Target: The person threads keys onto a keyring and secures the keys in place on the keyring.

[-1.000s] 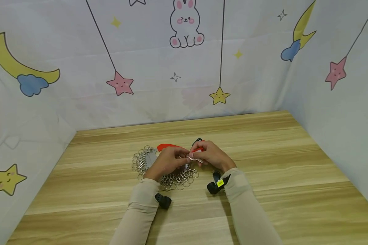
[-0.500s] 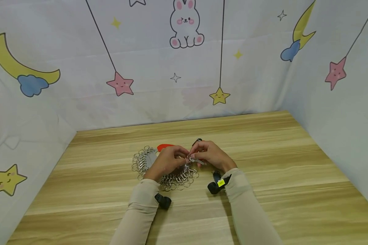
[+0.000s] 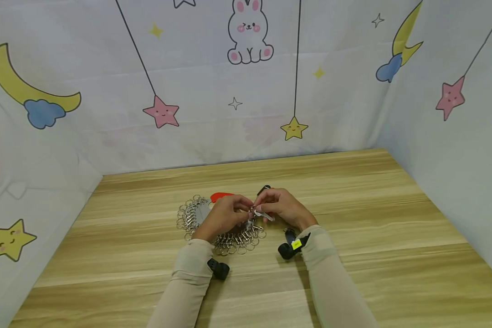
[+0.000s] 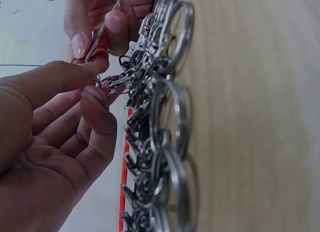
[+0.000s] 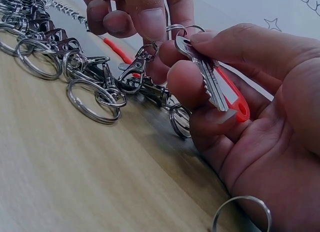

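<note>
My left hand (image 3: 225,216) pinches a key ring (image 5: 175,28) between thumb and finger, beside a metal swivel clasp (image 5: 134,72) hanging from that ring. Close by on the right, my right hand (image 3: 284,207) holds a silver key (image 5: 207,79) between thumb and curled fingers. A red key tag (image 5: 236,94) with a pale label lies behind the key in the same hand. Fingers partly hide where the key and ring meet. Under and around my left hand spread several clasps with split rings (image 4: 172,112), set along a grey panel (image 3: 202,212).
A red strip (image 3: 220,197) shows behind my left hand. Just beyond my right hand lies a small black object (image 3: 264,189), partly covered. The wooden table (image 3: 373,255) extends around the work, with a printed white cloth (image 3: 205,136) behind it.
The key in my right hand has turned and tips slightly lower, and the red tag seen earlier there is now mostly hidden in the head view. My left hand stays nearly still.
</note>
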`<state>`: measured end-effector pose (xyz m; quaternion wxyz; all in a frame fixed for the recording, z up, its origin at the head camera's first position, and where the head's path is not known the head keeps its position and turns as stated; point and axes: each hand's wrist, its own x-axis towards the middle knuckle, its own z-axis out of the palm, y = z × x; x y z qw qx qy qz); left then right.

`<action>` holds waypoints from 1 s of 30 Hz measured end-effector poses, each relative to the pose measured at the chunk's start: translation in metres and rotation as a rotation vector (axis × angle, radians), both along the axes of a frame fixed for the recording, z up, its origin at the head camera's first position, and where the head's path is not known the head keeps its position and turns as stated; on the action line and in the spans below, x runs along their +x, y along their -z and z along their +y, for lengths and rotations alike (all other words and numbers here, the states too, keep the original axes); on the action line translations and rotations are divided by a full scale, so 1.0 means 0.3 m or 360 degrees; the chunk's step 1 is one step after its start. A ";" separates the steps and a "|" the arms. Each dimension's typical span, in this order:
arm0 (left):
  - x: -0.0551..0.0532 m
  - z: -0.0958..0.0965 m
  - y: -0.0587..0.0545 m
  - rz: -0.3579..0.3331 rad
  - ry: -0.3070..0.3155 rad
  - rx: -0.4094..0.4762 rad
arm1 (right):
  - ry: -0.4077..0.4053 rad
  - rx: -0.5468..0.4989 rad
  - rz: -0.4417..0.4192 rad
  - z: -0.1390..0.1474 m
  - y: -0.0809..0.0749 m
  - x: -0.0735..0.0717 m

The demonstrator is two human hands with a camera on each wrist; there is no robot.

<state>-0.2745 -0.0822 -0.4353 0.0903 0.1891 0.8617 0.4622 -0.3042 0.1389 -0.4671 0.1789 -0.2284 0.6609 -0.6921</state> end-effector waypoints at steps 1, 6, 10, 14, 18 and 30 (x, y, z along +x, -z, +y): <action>0.000 0.000 0.000 0.0000 0.0002 -0.0001 | -0.0002 -0.0005 0.0000 0.000 0.001 0.000; -0.003 0.000 0.005 -0.0005 0.0003 -0.0024 | -0.0003 -0.0017 -0.0005 0.000 0.002 0.001; -0.004 0.001 0.006 -0.0003 0.0001 -0.0037 | 0.0000 -0.0019 -0.0003 0.000 0.002 0.002; -0.003 0.000 0.003 0.0014 0.0003 -0.0044 | -0.0001 -0.0018 -0.0005 0.001 0.002 0.002; 0.000 -0.001 -0.002 0.0046 0.0017 -0.0052 | -0.0001 -0.0015 -0.0001 0.002 0.004 0.001; 0.002 -0.007 -0.008 0.0144 0.0033 -0.0139 | -0.0009 -0.0012 0.0005 0.005 0.000 0.005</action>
